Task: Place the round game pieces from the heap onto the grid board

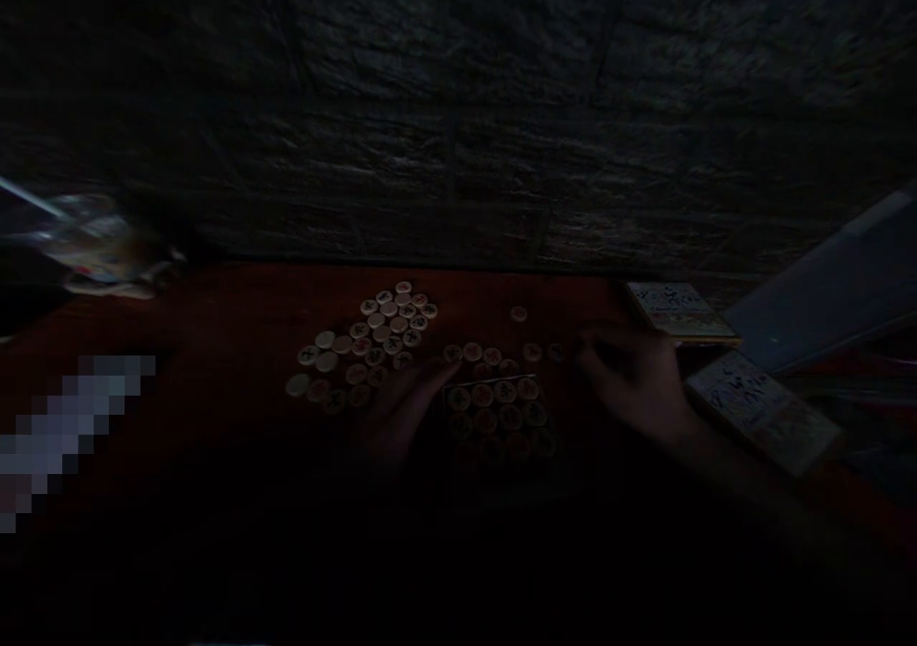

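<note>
The scene is very dark. Round wooden game discs with markings lie in a loose pile (373,340) on a reddish table (236,340). More discs sit in neat rows in a small tray or box (501,417) in front of me. My left hand (405,412) rests at the left side of this box, fingers stretched toward a short row of discs (473,352) behind it. My right hand (634,374) hovers to the right of the box, fingers curled near a few loose discs (534,351); what it holds, if anything, is hidden in the dark.
Two printed flat boxes or lids (677,310) (763,407) lie at the right. A single disc (519,313) lies apart at the back. A clear plastic bag (100,245) sits at the far left. A dark stone-like wall stands behind the table.
</note>
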Tool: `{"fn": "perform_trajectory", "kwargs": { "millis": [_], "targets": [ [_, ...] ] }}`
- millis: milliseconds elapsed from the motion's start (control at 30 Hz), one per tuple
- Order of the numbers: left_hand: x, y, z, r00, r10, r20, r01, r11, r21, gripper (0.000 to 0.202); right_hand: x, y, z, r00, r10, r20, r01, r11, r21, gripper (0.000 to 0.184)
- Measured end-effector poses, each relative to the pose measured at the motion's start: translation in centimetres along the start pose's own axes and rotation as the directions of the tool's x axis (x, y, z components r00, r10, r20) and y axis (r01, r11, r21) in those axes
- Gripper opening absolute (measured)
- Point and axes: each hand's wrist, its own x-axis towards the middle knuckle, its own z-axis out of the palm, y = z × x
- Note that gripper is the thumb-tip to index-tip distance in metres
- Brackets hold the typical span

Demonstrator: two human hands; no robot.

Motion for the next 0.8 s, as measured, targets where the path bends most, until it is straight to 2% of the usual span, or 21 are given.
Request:
{"fn": "perform_trajectory", "kwargs": {
  "millis": [67,133,200,300,333,433,533,667,800],
  "targets": [
    [0.6,0.9,-1.7,0.997,-0.022,-0.072,0.022,1.0,-0.013,0.072,0.3,0.9,0.6,1.0,0.017,0.012,-0.017,1.0,0.025,0.029],
    [1.8,1.5,-3.0,0.986,-0.087,-0.142,0.092,0.995,0.028,0.039,0.3,1.2,1.0,0.999,0.011,0.034,-0.013,0.999,0.045,0.029],
    [3.3,2.0,-4.0,0.992,-0.065,-0.112,0.065,0.998,-0.008,0.025,0.3,1.3,1.3,0.998,-0.001,0.056,-0.002,0.998,0.067,0.028],
    [5.9,2.5,-4.9,0.998,0.019,0.061,-0.018,1.0,-0.019,0.022,0.3,1.3,1.4,0.997,-0.025,0.075,0.017,0.995,0.102,0.026],
    [6.8,2.6,-5.1,0.997,0.04,0.072,-0.039,0.999,-0.017,0.02,0.3,1.4,1.4,0.996,-0.033,0.078,0.024,0.993,0.114,0.026],
    [9.3,2.3,-4.8,0.999,0.038,0.005,-0.038,0.999,-0.016,0.019,0.3,1.5,1.4,0.994,-0.054,0.091,0.04,0.988,0.147,0.024],
    [10.7,0.8,-3.6,0.993,0.007,-0.116,-0.01,1.0,-0.024,0.02,0.3,1.5,1.4,0.993,-0.061,0.104,0.044,0.986,0.162,0.022],
    [10.2,-2.0,-2.5,0.972,-0.008,-0.235,0.01,1.0,0.009,0.023,0.2,1.4,1.3,0.993,-0.057,0.104,0.04,0.986,0.16,0.024],
    [9.2,-3.6,-3.0,0.962,0.009,-0.273,0.006,0.999,0.053,0.025,0.2,1.7,1.3,0.996,-0.03,0.08,0.017,0.988,0.151,0.024]
  ]
}}
